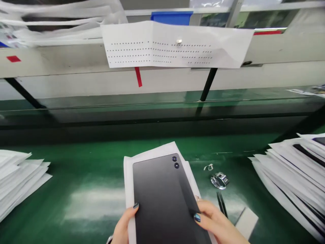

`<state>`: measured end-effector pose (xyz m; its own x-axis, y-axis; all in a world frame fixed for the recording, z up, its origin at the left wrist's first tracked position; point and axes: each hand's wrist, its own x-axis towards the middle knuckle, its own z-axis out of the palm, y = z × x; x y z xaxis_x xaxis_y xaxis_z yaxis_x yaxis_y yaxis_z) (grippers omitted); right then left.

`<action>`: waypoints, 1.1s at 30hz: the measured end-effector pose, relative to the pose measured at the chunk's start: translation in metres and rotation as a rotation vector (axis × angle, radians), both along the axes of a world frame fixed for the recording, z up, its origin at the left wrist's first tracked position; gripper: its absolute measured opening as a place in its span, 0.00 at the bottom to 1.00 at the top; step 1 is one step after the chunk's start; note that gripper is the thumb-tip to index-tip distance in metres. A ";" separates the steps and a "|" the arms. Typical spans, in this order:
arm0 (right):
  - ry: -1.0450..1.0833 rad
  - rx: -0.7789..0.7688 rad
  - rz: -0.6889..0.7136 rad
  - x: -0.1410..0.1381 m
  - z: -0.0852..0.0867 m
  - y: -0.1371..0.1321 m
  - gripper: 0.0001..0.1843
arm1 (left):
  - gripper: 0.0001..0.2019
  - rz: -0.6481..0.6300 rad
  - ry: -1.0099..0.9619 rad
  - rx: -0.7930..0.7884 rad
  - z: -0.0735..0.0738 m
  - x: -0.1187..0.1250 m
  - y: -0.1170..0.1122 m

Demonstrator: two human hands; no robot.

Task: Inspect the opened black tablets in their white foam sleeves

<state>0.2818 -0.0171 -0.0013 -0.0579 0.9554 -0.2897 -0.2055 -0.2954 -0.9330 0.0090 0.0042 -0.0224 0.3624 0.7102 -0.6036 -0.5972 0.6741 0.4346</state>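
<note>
The matte dark-grey tablet (pixel 159 200), a thin rectangle with two round lenses, lies against a white sleeve (pixel 129 186) over the glossy green table (pixel 88 183). Your left hand (pixel 123 226) reaches up from below; your right hand (pixel 215 220) slants in from the lower right. Both hold tablet and sleeve by opposite edges, thumbs on top.

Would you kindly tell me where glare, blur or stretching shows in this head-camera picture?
In the head view, pale glare washes the green tabletop left of the dark tablet; the white wrappings at upper left look smeared; the white stack at right seems stretched towards the frame edge; the tablet's two camera lenses look comparatively crisp.
</note>
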 end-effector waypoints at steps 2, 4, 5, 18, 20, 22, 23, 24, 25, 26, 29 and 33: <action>0.063 -0.064 -0.048 0.000 0.001 0.000 0.20 | 0.07 0.026 -0.028 -0.013 0.003 0.002 -0.002; 0.149 -0.153 -0.082 0.000 0.005 0.001 0.20 | 0.07 0.043 -0.045 0.021 0.005 0.004 -0.002; 0.189 -0.188 -0.088 0.000 0.008 0.002 0.20 | 0.08 0.035 -0.067 0.040 0.006 0.005 -0.001; 0.255 -0.100 0.110 -0.007 0.011 0.010 0.17 | 0.05 -0.037 -0.047 0.150 0.024 0.012 0.002; 0.250 -0.118 0.117 -0.007 0.011 0.009 0.19 | 0.05 -0.023 -0.039 0.115 0.028 0.013 0.002; 0.259 -0.136 0.093 -0.006 0.010 0.008 0.21 | 0.05 0.003 -0.023 0.081 0.031 0.015 0.004; 0.260 -0.151 0.071 -0.006 0.009 0.008 0.21 | 0.06 0.016 -0.015 0.063 0.032 0.015 0.005; 0.255 -0.168 0.047 -0.006 0.007 0.007 0.22 | 0.06 0.025 -0.007 0.042 0.034 0.015 0.008; 0.247 -0.177 0.028 -0.005 0.006 0.006 0.24 | 0.05 0.031 0.002 0.016 0.036 0.015 0.011; 0.232 -0.173 0.013 -0.004 0.004 0.005 0.25 | 0.04 0.032 0.011 -0.014 0.038 0.014 0.014; 0.187 -0.092 -0.001 0.000 0.002 0.001 0.27 | 0.10 0.026 0.029 -0.111 0.045 0.012 0.023; 0.195 0.017 0.048 0.004 0.005 0.001 0.26 | 0.19 0.055 0.029 -0.198 0.051 0.010 0.031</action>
